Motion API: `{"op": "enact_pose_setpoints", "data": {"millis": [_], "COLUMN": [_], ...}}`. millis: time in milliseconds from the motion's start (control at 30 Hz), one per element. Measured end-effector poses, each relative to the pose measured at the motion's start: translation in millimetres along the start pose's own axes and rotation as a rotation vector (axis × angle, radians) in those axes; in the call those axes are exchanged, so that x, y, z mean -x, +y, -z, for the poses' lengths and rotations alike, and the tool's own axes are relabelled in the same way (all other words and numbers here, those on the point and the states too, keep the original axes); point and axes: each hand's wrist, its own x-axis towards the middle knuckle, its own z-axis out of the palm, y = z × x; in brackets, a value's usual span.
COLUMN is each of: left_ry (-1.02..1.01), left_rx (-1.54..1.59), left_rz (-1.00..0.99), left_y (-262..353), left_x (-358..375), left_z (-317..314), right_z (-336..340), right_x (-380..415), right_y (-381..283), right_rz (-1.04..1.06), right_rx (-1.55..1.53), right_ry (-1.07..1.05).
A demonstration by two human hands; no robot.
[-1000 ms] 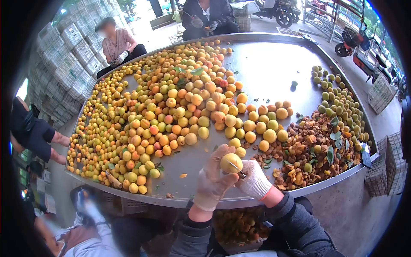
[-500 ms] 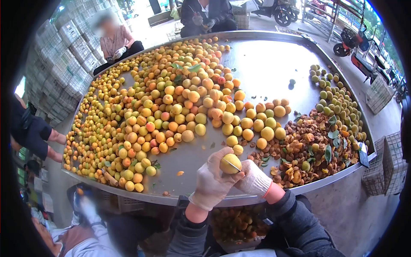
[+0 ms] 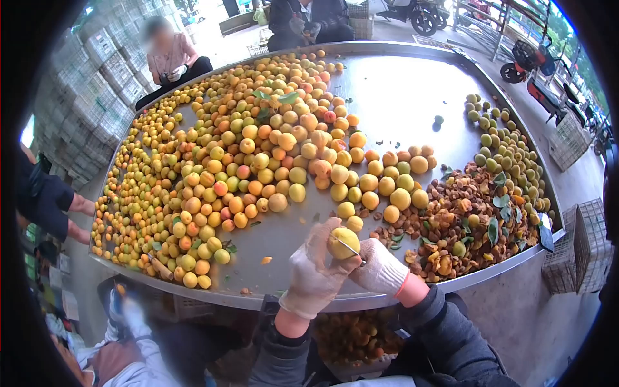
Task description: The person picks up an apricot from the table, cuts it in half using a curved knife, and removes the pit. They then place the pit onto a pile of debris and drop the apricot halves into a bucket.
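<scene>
My left hand (image 3: pixel 314 274), in a white glove, holds a yellow apricot (image 3: pixel 342 242) just above the near edge of the metal table (image 3: pixel 400 90). My right hand (image 3: pixel 380 267), also gloved, grips a small knife (image 3: pixel 351 248) whose thin blade lies across the apricot. Both hands touch around the fruit. A big heap of yellow and orange apricots (image 3: pixel 258 155) covers the table's left and middle. A pile of brown pits and scraps (image 3: pixel 464 226) lies right of my hands.
Small green fruits (image 3: pixel 512 158) line the table's right rim. Other people sit at the far side (image 3: pixel 169 58), (image 3: pixel 309 19), the left (image 3: pixel 48 200) and the near left (image 3: pixel 129 348). Stacked crates (image 3: pixel 97 84) stand left, wire baskets (image 3: pixel 583 248) right, scooters (image 3: pixel 535 64) behind.
The blade has turned a little around the apricot while my hands stayed at the table's near edge. The view shifted slightly, so the table sits a bit higher in frame.
</scene>
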Motion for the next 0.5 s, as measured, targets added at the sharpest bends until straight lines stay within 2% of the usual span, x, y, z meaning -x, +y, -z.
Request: {"op": "enact_pose_setpoints", "data": {"millis": [33,67,133,167,233,367,433,500], "left_ry": [0.016,0.011,0.031,0.03,0.096,0.034,0.051,0.067], "left_rx": [-0.157,-0.154,-0.343,-0.338,0.313,0.197,0.64,0.619], "left_rz": [-0.108,-0.109,-0.254,-0.252,0.012,0.039,0.2,0.179], "left_y": [-2,-2,-3,0,6,-1,-2,10], "left_x": [-1,-2,-4,-3,0,4,4,2], "left_z": [0,1,2,-2,-8,-12,-12,-12], "right_z": [2,5,1,-1,-5,-18,-22,-24], "right_x": [-1,-3,-3,-4,-3,3,3,3], "right_y": [0,0,4,2,-3,6,5,-2], "right_rz": [-0.028,-0.026,0.008,0.045,0.033,0.007,0.002,-0.008], "right_rx": [-0.061,-0.105,-0.087,-0.066,-0.098,-0.097,-0.049,-0.01], "right_ry": [-0.067,-0.128,-0.092,-0.067,0.002,0.15,0.187,0.242]}}
